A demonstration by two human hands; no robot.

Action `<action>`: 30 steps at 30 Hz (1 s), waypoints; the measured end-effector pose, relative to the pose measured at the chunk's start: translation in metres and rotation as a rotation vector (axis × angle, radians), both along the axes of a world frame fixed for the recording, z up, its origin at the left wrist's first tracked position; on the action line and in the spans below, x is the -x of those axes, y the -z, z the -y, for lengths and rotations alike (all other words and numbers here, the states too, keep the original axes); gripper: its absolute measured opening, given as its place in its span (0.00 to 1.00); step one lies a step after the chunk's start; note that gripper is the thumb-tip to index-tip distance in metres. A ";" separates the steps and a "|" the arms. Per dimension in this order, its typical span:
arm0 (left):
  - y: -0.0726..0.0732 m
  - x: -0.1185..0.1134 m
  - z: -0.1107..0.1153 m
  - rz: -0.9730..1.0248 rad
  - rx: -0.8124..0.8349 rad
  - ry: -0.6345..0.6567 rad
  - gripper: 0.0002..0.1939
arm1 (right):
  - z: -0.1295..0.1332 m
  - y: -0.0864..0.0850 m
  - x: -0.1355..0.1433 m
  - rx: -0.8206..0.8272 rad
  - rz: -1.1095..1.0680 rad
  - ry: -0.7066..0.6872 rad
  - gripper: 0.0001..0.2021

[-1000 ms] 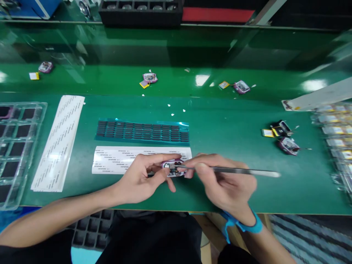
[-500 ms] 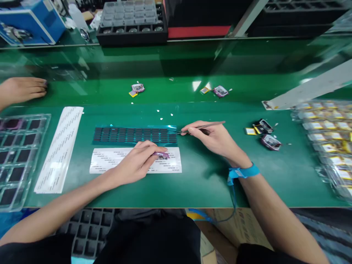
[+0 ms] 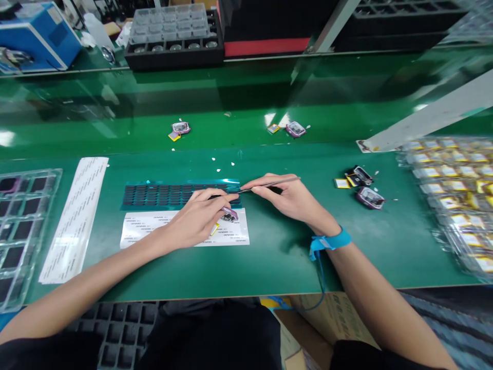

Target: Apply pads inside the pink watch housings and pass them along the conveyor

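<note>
My left hand (image 3: 196,215) is closed on a small purple-rimmed device casing (image 3: 230,214) with electronics showing inside. A yellow-edged battery (image 3: 214,229) sticks out beneath its fingers. That hand's forefinger reaches to the right end of a teal film sheet (image 3: 129,207) bearing rows of small black strips (image 3: 154,195). Pinched in my right hand (image 3: 287,199) are thin metal tweezers (image 3: 279,181), their tips meeting the left fingertip at the sheet's right end. Whether the tips hold a strip is too small to tell. Under my left hand lies a white printed backing sheet (image 3: 144,228).
More opened casings with batteries lie at the right (image 3: 370,197) and further back (image 3: 296,129). Clear trays of batteries (image 3: 450,185) stand at far right. Left are a long white printed sheet (image 3: 73,221) and a clear compartment tray (image 3: 29,226). A slanted white post (image 3: 423,115) rises at right.
My left forefinger has stretched forward to the tweezer tips, and the casing has turned, baring the battery. The view has shifted slightly; another person's hand at the left is out of sight.
</note>
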State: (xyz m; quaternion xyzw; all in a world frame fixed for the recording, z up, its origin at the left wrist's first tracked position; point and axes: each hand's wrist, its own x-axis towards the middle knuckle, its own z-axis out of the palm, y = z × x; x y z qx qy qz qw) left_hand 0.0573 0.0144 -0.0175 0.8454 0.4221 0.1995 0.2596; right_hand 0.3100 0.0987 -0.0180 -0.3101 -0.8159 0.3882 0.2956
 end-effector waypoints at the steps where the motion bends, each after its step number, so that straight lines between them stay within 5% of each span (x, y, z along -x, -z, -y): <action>1: 0.000 0.000 0.000 0.001 0.001 -0.001 0.16 | 0.001 0.000 0.000 -0.017 0.010 -0.001 0.10; 8: 0.003 0.000 0.001 0.015 -0.013 0.007 0.16 | 0.011 0.008 0.006 -0.305 -0.008 -0.009 0.10; 13: 0.008 0.000 0.000 0.020 -0.056 0.030 0.18 | 0.009 0.001 0.011 -0.423 -0.076 0.121 0.11; 17: -0.014 0.008 0.003 0.289 -0.382 0.058 0.14 | 0.012 -0.017 0.033 -0.419 -0.205 0.180 0.11; 19: -0.032 0.018 0.001 0.606 -0.467 -0.112 0.11 | 0.016 -0.028 0.050 -0.431 -0.293 0.159 0.13; 21: -0.047 0.031 -0.005 0.957 -0.317 -0.464 0.09 | 0.022 -0.038 0.066 -0.461 -0.343 0.119 0.15; 24: -0.055 0.048 -0.015 1.225 0.242 -0.773 0.07 | 0.031 -0.044 0.080 -0.543 -0.324 0.072 0.19; 27: -0.047 0.050 -0.016 1.280 0.586 -0.826 0.06 | 0.039 -0.039 0.077 -0.664 -0.275 0.061 0.23; 30: -0.037 0.040 -0.008 1.187 0.578 -0.833 0.06 | 0.045 -0.033 0.068 -0.772 -0.174 0.032 0.21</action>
